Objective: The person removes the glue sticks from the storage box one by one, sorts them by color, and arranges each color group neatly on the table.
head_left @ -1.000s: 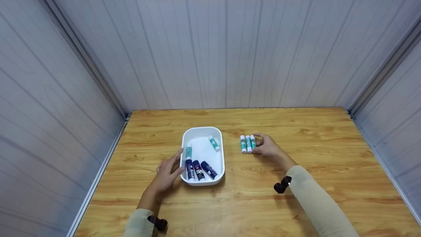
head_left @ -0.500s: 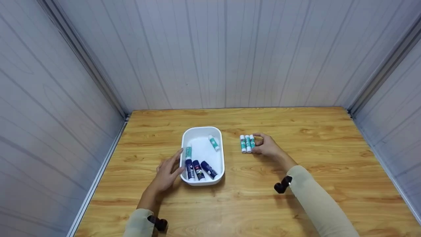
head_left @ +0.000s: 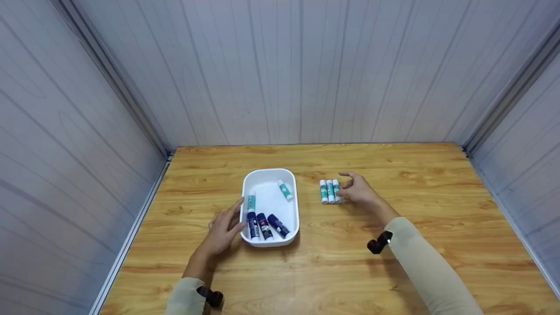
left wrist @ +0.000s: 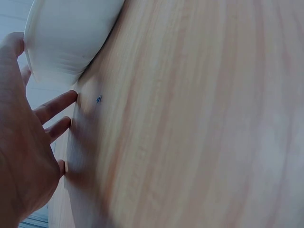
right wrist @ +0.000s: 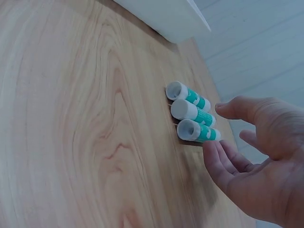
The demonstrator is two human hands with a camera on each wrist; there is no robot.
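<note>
Three teal-and-white glue sticks [head_left: 330,191] [right wrist: 192,114] lie side by side on the wooden table [head_left: 393,271]. My right hand [head_left: 356,189] [right wrist: 247,161] hovers just to their right, fingers relaxed and apart, holding nothing. A white tray [head_left: 293,173] [left wrist: 66,35] sits left of them with three dark blue sticks [head_left: 264,225] and two teal sticks [head_left: 285,190] inside. My left hand [head_left: 223,227] [left wrist: 26,137] rests open against the tray's left side, fingertips at its wall.
Grey panel walls [head_left: 297,70] close in the table at the back and both sides. Bare wood stretches along the front and the right of the table. Black wrist cameras [head_left: 378,243] sit on both sleeves.
My right hand has let go of the rightmost teal stick and drawn slightly back to the right, fingers opening. The left hand and tray have not moved.
</note>
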